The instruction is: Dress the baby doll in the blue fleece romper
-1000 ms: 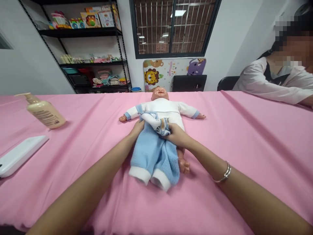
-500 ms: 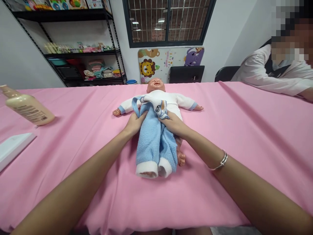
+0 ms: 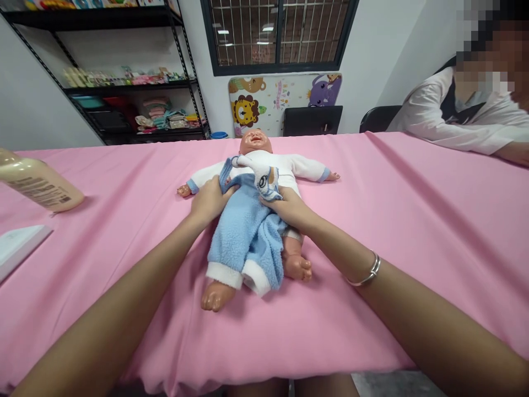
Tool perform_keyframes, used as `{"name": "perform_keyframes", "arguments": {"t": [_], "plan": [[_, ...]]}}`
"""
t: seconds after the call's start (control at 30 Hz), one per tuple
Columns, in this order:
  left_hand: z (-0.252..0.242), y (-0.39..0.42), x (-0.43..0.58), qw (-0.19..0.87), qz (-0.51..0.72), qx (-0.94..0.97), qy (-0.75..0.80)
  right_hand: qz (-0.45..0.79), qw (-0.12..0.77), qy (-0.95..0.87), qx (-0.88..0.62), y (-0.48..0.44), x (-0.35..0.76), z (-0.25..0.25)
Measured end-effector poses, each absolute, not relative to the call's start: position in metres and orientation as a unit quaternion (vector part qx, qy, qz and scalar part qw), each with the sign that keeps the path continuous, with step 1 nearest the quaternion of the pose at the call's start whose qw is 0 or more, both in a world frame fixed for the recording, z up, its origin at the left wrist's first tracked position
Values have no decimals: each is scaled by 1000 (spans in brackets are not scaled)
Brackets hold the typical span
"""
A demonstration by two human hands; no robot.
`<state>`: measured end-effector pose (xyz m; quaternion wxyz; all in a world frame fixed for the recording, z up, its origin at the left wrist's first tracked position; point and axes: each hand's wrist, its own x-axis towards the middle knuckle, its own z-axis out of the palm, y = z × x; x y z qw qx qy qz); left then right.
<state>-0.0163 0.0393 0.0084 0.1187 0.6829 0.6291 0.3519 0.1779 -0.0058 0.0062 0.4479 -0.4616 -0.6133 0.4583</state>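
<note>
A baby doll (image 3: pixel 256 144) in a white top lies on its back on the pink tablecloth (image 3: pixel 372 220), head away from me. Blue fleece trousers (image 3: pixel 243 237) with white cuffs lie over its belly and legs. My left hand (image 3: pixel 209 199) grips the trousers' waist at the doll's right side. My right hand (image 3: pixel 289 208) grips the waist at the other side, beside the folded bib with a small picture. One bare foot (image 3: pixel 215 296) sticks out of a trouser cuff; the other foot (image 3: pixel 298 267) lies bare beside the trousers.
A cream lotion bottle (image 3: pixel 39 184) lies at the left, with a white flat object (image 3: pixel 19 248) near the left edge. Another person in a white sleeve (image 3: pixel 454 127) leans on the table's far right. Black shelves (image 3: pixel 124 88) with toys stand behind.
Both hands have pulled the trousers' waist up the doll's body. One foot has come out of a cuff. The view has tilted down slightly.
</note>
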Motion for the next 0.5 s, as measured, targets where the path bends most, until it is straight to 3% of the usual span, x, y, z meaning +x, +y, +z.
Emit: {"name": "perform_keyframes", "arguments": {"t": [0.1,0.17,0.23,0.3,0.5], "plan": [[36,23,-20,33,216,687,693,456,499,-574,-463,-3,177,4],[49,13,-19,120,157,692,694,457,528,-550,-457,-1,177,2],[54,5,-14,276,138,694,650,471,540,-529,-456,0,177,1],[51,-3,-5,392,176,702,568,472,547,-524,-451,1,178,-2],[26,-6,22,457,384,630,497,439,554,-584,-400,0,181,-7]]}}
